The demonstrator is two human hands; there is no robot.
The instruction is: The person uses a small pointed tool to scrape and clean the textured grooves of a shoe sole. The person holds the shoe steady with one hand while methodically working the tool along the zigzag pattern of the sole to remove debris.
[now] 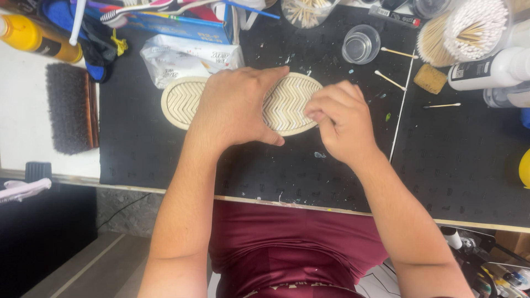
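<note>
The left hand (237, 107) lies flat and open on the middle of a shoe (185, 99), which is turned sole-up on the black mat (143, 149), and presses it down. The right hand (342, 121) is at the right end of the sole, with its fingers curled together in a pinch. What it pinches cannot be seen; it may be a small tool or swab hidden by the fingers. The cream sole with zigzag tread looks already quite clean on the part that shows at the left, but the part under the hands is hidden, so how much is left is not possible to judge.

Just far from the shoe lies a white packet of wipes (187, 58). To the right stand a small clear cup (361, 44) and a container of cotton swabs (469, 27), and loose swabs (390, 80) lie on the mat. At the far left are a dark brush (69, 107) and a yellow bottle (33, 37).
</note>
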